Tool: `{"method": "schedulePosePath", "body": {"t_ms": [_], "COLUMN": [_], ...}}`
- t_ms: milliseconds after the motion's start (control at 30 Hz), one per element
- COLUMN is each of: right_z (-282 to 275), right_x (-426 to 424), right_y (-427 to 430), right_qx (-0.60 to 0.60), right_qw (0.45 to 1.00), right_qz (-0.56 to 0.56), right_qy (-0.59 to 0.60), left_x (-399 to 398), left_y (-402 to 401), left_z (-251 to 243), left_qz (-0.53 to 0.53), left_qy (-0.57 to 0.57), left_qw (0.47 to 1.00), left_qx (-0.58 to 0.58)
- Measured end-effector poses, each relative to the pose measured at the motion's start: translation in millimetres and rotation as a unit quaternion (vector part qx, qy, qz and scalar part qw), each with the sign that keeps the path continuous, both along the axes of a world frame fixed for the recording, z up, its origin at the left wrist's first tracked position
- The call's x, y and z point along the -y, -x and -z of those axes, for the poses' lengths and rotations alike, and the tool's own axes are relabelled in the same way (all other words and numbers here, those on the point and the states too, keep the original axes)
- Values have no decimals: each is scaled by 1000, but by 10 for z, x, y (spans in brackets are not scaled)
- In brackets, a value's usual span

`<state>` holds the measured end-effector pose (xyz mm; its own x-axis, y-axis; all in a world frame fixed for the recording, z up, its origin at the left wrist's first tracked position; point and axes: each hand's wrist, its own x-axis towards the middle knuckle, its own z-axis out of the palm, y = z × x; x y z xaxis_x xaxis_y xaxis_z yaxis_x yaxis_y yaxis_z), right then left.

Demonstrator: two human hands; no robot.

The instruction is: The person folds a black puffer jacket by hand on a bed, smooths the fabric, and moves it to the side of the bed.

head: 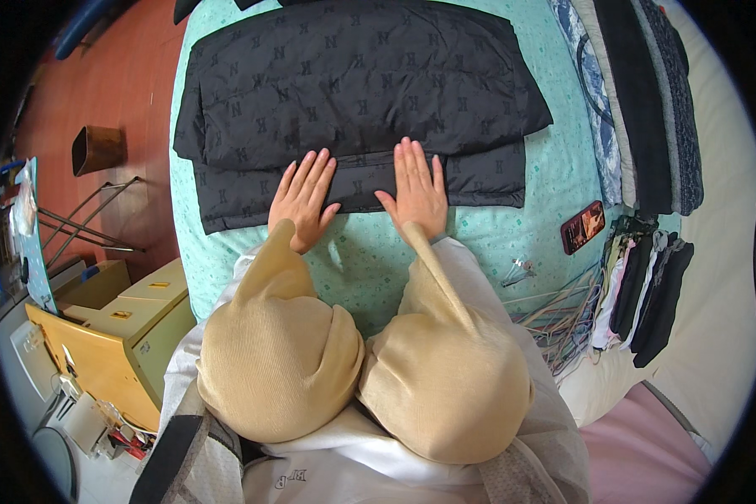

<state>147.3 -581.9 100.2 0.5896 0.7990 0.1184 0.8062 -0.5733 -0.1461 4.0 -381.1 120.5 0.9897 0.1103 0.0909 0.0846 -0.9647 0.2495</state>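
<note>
A black quilted garment (353, 94) with a tone-on-tone letter pattern is spread on a mint-green floral sheet (353, 264), its lower part overlapped by a fold. Both my hands rest palm down at its near edge and grip nothing. My left hand (303, 195) lies left of the middle, fingers pointing away from me. To the right, my right hand (418, 186) presses flat, fingertips on the fold's edge and thumb out to the side. Two rounded shapes in beige knit fabric, a left one (277, 365) and a right one (447, 378), cover part of my forearms; what is inside them is hidden.
Folded clothes (642, 107) lie in a row at the right. Nearer are a phone (583, 227), a small clear item (518, 272), a bundle of thin hangers (561, 321) and smaller folded garments (642, 290). Beyond the bed's left edge stand a wooden cabinet (113, 340) and brown bin (104, 150).
</note>
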Motion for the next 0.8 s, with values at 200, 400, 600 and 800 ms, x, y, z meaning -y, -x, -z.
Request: {"method": "schedulePosePath", "body": {"t_ms": [200, 400, 600, 800], "right_z": [37, 10, -350, -227], "right_x": [130, 191, -84, -461], "right_y": [-57, -59, 59, -97], "right_qx": [12, -7, -15, -6], "right_qw": [997, 998, 998, 998], "right_qz": [63, 70, 43, -39], "right_qy": [34, -5, -32, -46], "left_x": [-112, -141, -35, -58], "left_y": [241, 373, 145, -412], "left_z": [132, 112, -171, -189], "left_qz": [-58, -80, -44, 3], "left_qy": [-25, -27, 22, 4], "left_qw": [998, 996, 997, 999], "left_qx": [12, 2, 66, 48]}}
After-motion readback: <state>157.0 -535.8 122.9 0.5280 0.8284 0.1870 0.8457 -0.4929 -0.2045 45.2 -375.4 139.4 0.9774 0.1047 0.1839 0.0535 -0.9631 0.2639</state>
